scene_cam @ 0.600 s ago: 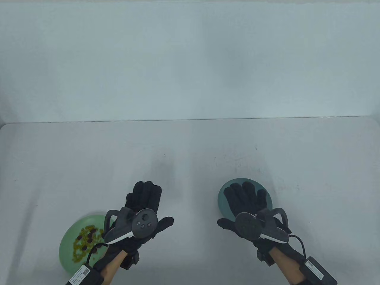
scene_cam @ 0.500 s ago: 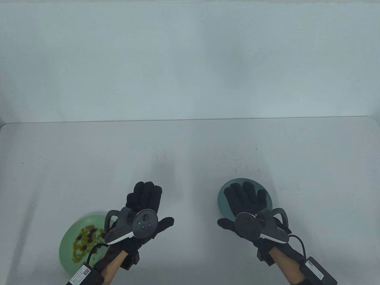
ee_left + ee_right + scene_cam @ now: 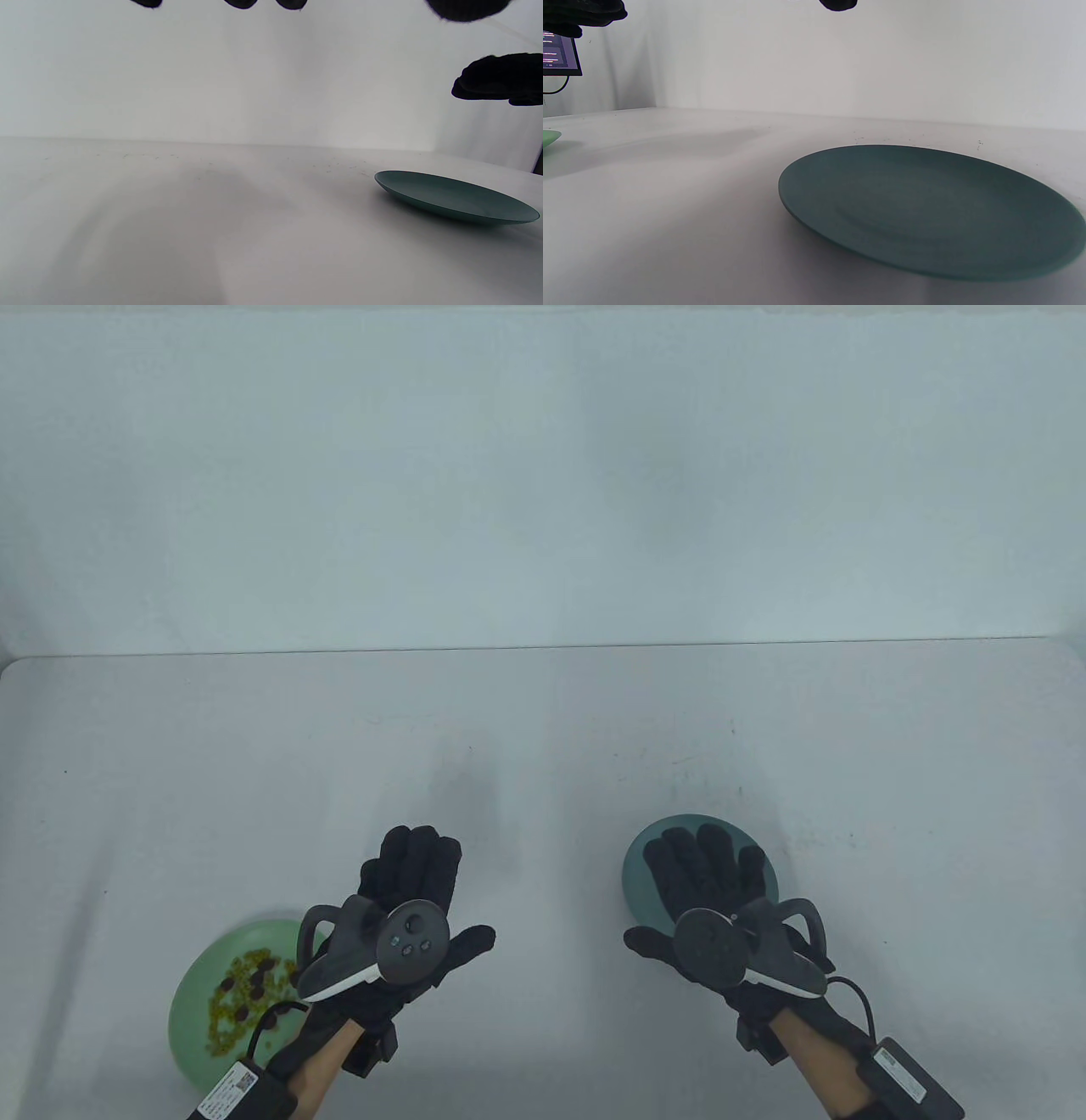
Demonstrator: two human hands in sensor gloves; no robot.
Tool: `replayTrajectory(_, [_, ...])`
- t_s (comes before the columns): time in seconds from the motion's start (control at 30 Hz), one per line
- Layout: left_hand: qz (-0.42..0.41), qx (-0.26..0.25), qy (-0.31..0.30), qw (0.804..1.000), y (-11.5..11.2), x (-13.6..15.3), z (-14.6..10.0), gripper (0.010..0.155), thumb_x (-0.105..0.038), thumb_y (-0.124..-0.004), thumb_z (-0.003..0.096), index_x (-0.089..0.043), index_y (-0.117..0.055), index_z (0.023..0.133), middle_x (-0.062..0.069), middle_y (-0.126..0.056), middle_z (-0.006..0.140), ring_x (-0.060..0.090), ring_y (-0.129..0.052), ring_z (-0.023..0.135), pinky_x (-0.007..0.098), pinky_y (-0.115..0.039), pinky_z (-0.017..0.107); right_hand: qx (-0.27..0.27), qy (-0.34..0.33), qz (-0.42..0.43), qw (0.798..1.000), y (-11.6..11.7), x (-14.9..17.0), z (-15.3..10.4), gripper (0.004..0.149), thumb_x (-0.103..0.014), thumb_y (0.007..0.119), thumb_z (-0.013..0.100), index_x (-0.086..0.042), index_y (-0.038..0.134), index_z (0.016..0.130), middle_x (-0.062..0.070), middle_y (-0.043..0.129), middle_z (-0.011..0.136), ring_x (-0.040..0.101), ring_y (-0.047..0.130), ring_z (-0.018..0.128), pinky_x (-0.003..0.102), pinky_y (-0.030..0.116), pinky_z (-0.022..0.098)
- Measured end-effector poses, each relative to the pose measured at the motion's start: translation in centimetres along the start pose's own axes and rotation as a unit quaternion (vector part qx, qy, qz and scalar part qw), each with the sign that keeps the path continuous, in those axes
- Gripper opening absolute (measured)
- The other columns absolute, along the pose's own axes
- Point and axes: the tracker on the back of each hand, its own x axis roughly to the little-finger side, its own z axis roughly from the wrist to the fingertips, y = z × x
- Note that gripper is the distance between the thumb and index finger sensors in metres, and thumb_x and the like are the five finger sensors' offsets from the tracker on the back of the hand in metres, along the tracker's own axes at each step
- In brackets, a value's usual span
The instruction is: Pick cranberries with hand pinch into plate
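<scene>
hovering palm-down with fingers spread and holding nothing, the right hand [image 3: 704,891] sits above the dark teal plate [image 3: 635,872], which lies flat on the table [image 3: 543,746]. the left hand [image 3: 407,899] is likewise open and empty. the cranberries [image 3: 246,980] lie in a loose scatter among yellow bits on the light green plate [image 3: 191,1010] at the near left, too small to give any long axis.

Both hands barely shifted — left hand [image 3: 413,899] slightly toward the tabletop's near edge, right hand [image 3: 706,891] slightly toward its right edge, fingers spread above the teal plate [image 3: 635,867].
</scene>
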Motion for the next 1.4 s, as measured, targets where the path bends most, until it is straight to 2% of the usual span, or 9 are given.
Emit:
replayTrajectory(0.37, [-0.006, -0.003, 0.011, 1.000, 0.6, 0.5, 0.1, 0.094, -0.065, -0.056, 0.0536, -0.004, -0.022, 0.117, 0.030, -0.022, 0.120, 0.060, -0.025, 0.109, 0.070, -0.041, 0.075, 0.007, 0.001, -0.002, 1.000, -0.2, 0.1, 0.0, 0.094, -0.074, 0.043, 0.050, -0.014, 0.028, 0.120, 0.017, 0.034, 0.127, 0.056, 0.034, 0.113, 0.076, 0.034, 0.073])
replayTrajectory(0.53, [-0.005, -0.033, 0.067, 0.997, 2.9, 3.2, -0.2, 0.083, -0.055, -0.063, 0.0568, -0.008, -0.031, 0.118, 0.027, -0.033, 0.120, 0.056, -0.042, 0.110, 0.068, -0.055, 0.073, 0.007, 0.001, -0.002, 1.000, -0.1, 0.1, 0.0, 0.093, -0.073, 0.043, 0.050, -0.014, 0.029, 0.120, 0.017, 0.034, 0.127, 0.055, 0.034, 0.113, 0.076, 0.034, 0.073])
replayTrajectory(0.73, [0.016, -0.016, 0.169, 0.985, 4.1, 8.3, -1.8, 0.073, -0.045, -0.071, 0.0576, -0.010, -0.043, 0.115, 0.022, -0.048, 0.117, 0.048, -0.064, 0.104, 0.060, -0.070, 0.067, 0.006, -0.001, -0.003, 1.000, 0.0, 0.1, -0.1, 0.093, -0.073, 0.043, 0.050, -0.014, 0.029, 0.120, 0.017, 0.035, 0.127, 0.055, 0.035, 0.113, 0.076, 0.034, 0.073])
replayTrajectory(0.9, [0.003, 0.012, 0.269, 0.963, 3.0, 13.2, -3.6, 0.069, -0.041, -0.074, 0.0570, -0.011, -0.048, 0.113, 0.020, -0.056, 0.113, 0.043, -0.073, 0.098, 0.056, -0.076, 0.063, 0.001, -0.002, -0.004, 1.000, 0.1, 0.0, -0.1, 0.093, -0.073, 0.043, 0.050, -0.014, 0.029, 0.120, 0.017, 0.035, 0.127, 0.055, 0.035, 0.113, 0.076, 0.034, 0.073])
replayTrajectory(1.07, [-0.004, 0.045, 0.345, 0.938, 1.3, 16.7, -5.4, 0.063, -0.036, -0.076, 0.0567, -0.014, -0.053, 0.111, 0.017, -0.061, 0.110, 0.038, -0.080, 0.094, 0.053, -0.080, 0.060, 0.001, -0.001, -0.002, 1.000, 0.2, 0.0, -0.1, 0.092, -0.073, 0.044, 0.050, -0.014, 0.030, 0.120, 0.017, 0.035, 0.127, 0.055, 0.036, 0.113, 0.076, 0.035, 0.073])
replayTrajectory(1.4, [-0.056, 0.133, 0.423, 0.894, -2.3, 20.3, -7.5, 0.062, -0.033, -0.078, 0.0559, -0.014, -0.056, 0.110, 0.016, -0.063, 0.109, 0.038, -0.081, 0.092, 0.051, -0.081, 0.058, -0.013, -0.005, 0.003, 1.000, 0.4, -0.1, -0.1, 0.092, -0.072, 0.044, 0.050, -0.014, 0.030, 0.120, 0.017, 0.035, 0.127, 0.055, 0.036, 0.113, 0.076, 0.034, 0.073])
